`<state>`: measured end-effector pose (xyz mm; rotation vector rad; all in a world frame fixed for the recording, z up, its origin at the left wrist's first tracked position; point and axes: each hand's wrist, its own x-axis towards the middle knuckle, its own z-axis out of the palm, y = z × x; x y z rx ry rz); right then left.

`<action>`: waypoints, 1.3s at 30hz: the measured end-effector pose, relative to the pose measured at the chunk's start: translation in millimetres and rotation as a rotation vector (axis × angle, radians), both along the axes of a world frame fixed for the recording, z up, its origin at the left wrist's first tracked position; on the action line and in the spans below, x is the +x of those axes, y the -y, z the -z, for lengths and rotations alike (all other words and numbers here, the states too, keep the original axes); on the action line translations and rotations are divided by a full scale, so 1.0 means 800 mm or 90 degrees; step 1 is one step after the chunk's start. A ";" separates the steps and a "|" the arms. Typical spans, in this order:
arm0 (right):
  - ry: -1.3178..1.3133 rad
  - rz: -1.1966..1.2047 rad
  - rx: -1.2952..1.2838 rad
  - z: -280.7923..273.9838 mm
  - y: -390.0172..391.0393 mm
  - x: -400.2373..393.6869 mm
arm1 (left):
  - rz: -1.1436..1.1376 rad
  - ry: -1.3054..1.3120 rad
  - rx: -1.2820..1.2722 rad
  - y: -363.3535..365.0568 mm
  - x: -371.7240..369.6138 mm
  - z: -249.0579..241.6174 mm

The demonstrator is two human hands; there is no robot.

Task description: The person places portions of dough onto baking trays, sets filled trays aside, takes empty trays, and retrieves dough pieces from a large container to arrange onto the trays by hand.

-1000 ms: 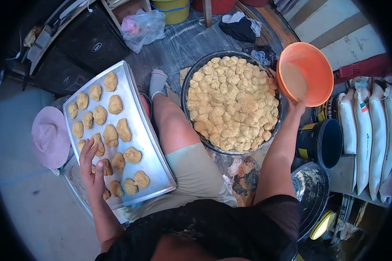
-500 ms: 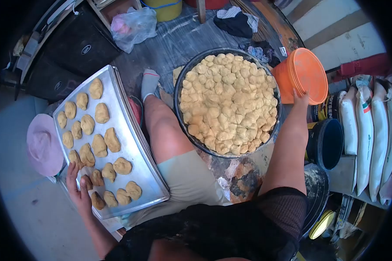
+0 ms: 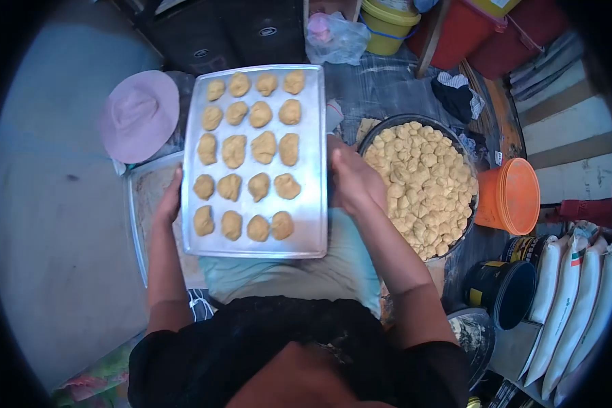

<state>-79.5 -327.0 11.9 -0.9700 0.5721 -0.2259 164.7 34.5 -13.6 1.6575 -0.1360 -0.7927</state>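
A metal baking tray (image 3: 313,204) with rows of tan dough pieces (image 3: 234,151) is held over my lap. My left hand (image 3: 171,198) grips its left edge, and my right hand (image 3: 353,175) grips the right edge. The fingers of both hands are partly hidden by the tray. To the right, close beside my right hand, stands a wide dark round basin (image 3: 415,117) heaped with many more dough lumps (image 3: 425,187). Another tray (image 3: 137,224) lies at the left, partly under the held one.
An orange bucket (image 3: 520,197) stands right of the basin, with a black bucket (image 3: 513,296) and white sacks (image 3: 571,313) nearer me. A pink hat (image 3: 141,112) lies at left. Black cabinets (image 3: 234,41), a plastic bag (image 3: 347,44) and a yellow bucket (image 3: 387,30) are at the back.
My right hand has left the orange bucket and taken the tray's right edge. The tray has turned straighter and lies between both hands. My view has swung left.
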 end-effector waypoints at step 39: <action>-0.116 -0.208 -0.024 0.067 0.071 0.159 | -0.205 -0.162 -0.483 0.064 -0.037 0.127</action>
